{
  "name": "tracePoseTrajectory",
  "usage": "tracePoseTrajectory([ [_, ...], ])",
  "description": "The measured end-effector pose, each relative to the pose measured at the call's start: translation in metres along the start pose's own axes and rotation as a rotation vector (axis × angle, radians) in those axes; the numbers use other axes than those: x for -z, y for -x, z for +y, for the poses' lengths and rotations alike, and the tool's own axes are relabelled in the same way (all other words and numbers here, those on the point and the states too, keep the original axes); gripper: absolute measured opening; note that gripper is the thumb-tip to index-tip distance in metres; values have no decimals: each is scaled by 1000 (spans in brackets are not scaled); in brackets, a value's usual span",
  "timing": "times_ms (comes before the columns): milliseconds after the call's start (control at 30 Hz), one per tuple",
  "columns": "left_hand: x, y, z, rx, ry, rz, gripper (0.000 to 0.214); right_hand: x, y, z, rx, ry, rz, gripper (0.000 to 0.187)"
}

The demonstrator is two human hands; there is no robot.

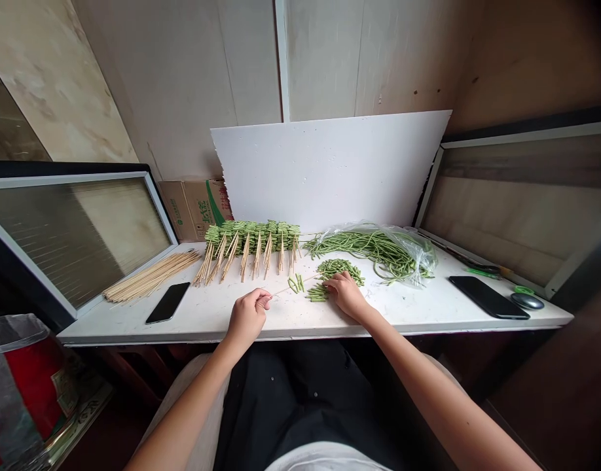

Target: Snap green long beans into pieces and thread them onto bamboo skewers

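Note:
A thin bamboo skewer (285, 289) is pinched near its end by my left hand (248, 316), and it slants right towards the beans. My right hand (348, 296) reaches over a heap of cut green bean pieces (334, 266), its fingers curled at the heap's front left. What those fingertips grip is hidden. Beside them lies a small group of short bean pieces (316, 294). Several loose, partly curved pieces (296, 283) rest below the skewer. Behind, stacked skewers of green beans (254, 230) have their bare sticks pointing towards me.
Long uncut beans (369, 245) lie in a clear plastic bag (421, 265) at right. Bare skewers (150, 276) and a phone (167, 303) are at left. Another phone (488, 296) and a mouse (527, 300) sit at right. A white board (330, 170) stands behind.

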State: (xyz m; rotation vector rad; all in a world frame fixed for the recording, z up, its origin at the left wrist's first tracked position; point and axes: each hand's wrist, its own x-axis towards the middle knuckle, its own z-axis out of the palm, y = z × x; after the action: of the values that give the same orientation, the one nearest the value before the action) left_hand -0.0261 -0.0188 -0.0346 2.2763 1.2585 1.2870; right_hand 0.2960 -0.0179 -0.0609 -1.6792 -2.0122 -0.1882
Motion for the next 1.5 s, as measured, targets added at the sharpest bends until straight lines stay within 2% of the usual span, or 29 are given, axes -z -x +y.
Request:
tracePoseTrajectory([
  [300, -1, 1, -3, 75, -6, -37, 21, 5, 2, -11, 3, 20, 46, 26],
  [500, -1, 1, -3, 70, -10, -33, 20, 2, 1, -7, -45, -144, 119, 19],
  [600, 0, 0, 0, 69, -24, -10, 21, 5, -3, -5, -135, -407, 146, 21],
  [733, 5, -1, 8, 65, -34, 30, 22, 16, -10, -12, -370, -1086, 115, 35],
  [800, 8, -1, 12, 59, -31, 47, 22, 23, -13, -18, -414, -1378, 94, 38],
  [900, 11, -1, 19, 49, -21, 65, 22, 34, -14, -29, -415, -1601, 93, 35],
  [1167, 16, 0, 27, 39, -55, 72, 22, 50, -12, -47, -430, -1786, 35, 26],
  [1500, 17, 0, 30, 54, -101, 83, 20, 55, -11, -48, -410, -1786, 23, 26],
])
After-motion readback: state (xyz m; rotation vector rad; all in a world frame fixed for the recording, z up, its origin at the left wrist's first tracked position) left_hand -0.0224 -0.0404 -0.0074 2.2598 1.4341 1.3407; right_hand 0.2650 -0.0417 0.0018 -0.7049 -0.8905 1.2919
